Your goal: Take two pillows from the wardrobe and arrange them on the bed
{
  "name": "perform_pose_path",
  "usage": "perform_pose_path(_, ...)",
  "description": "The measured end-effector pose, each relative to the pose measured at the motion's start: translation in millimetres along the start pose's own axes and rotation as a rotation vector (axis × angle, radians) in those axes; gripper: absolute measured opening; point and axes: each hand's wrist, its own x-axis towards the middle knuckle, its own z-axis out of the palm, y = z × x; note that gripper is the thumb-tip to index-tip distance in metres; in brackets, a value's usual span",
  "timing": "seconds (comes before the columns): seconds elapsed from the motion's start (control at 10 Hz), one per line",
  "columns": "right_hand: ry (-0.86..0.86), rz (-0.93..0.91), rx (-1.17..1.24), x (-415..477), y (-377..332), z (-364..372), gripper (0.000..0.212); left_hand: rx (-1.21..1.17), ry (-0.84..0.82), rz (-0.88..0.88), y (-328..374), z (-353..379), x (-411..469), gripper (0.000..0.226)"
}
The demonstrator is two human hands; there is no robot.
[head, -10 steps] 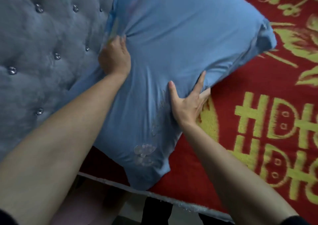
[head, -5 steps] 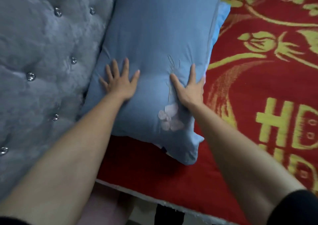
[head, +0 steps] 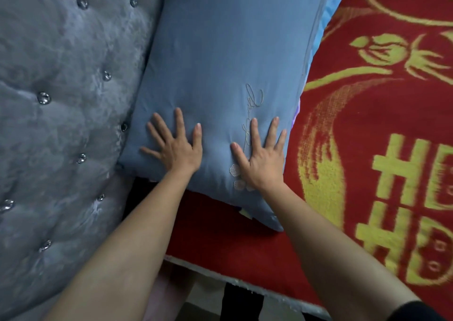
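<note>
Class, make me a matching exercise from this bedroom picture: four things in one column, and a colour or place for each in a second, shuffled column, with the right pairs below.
Things
1. pillow
2. headboard
3. blanket
4. right hand

Descriptions
A. grey, tufted, with shiny buttons
B. red with a yellow pattern
C. flat on the pillow, partly over its embroidered flowers
D. blue, lying alongside the headboard

Pairs: 1-D, 2-A, 3-B, 4-C
</note>
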Motion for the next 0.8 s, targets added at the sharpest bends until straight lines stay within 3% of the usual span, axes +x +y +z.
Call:
perform_pose_path(0.2, -0.053, 0.02, -0.009, 2.0, 0.0, 6.8, 0.084, 0.019, -0.086, 0.034, -2.8, 7.6, 16.7, 0.07)
perform_pose_path(0.4, -0.03, -0.044, -0.136, -10.1, 16.9, 15.0, 0.089, -0.003, 0.032, 0.07, -4.8, 13.1, 3.8, 0.072)
perform_pose_path(0.5, -0.104, -0.096, -0.165, -28.1, 28.3, 9.0, 0.089, 0.053, -0.008, 0.099, -8.7, 4.7, -13.3, 0.072)
perform_pose_path(0.7, -0.364, -0.279, -0.398, -38.2, 43.5, -72.0, 0.08, 0.149, -0.315, 0.106, -5.9, -41.6, -66.4, 0.07)
perform_pose_path(0.8, -0.304, -0.326, -0.498, -40.9, 32.5, -135.2, 0.075, 0.183, -0.294, 0.219, 9.5, -90.9, -83.4, 0.064)
